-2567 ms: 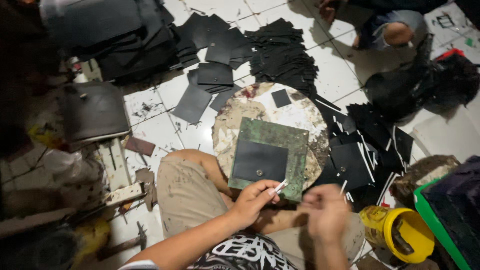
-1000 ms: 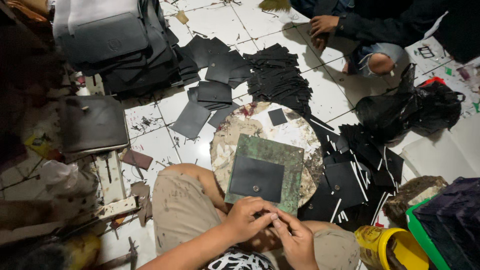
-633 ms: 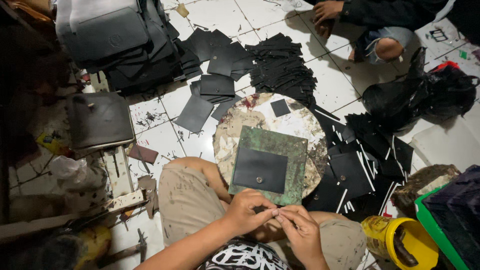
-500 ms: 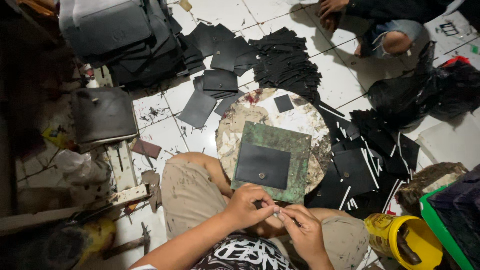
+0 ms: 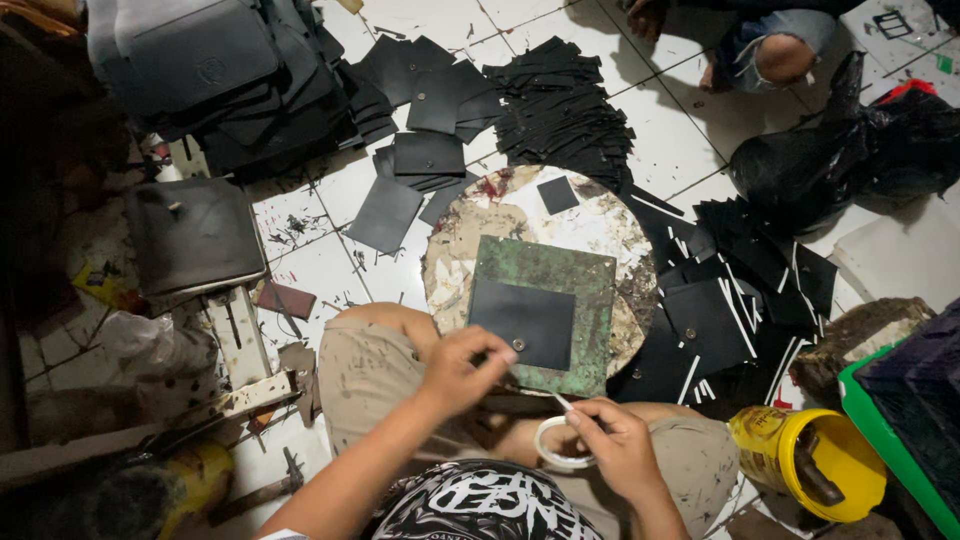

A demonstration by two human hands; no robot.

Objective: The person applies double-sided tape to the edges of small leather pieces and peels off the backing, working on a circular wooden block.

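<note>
The left hand (image 5: 455, 370) has its fingers pinched together on something too small to identify, just near the black leather rectangle with a metal snap (image 5: 524, 322) lying on the green square mat (image 5: 580, 275). The right hand (image 5: 618, 448) grasps a small white round container (image 5: 556, 452) and a thin stick (image 5: 560, 402). Black leather pieces (image 5: 570, 110) cover the white tiled floor (image 5: 320, 270) far and right.

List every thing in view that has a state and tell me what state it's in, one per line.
Black square leather piece: flat on green cutting mat, metal stud set in it.
Green cutting mat: flat on round stained board.
Small white round tub: open, under right hand.
Yellow plastic bucket: tipped on its side, dark tool inside.
Left hand: pinching a thin stick.
Right hand: fingers curled at the tub.
</note>
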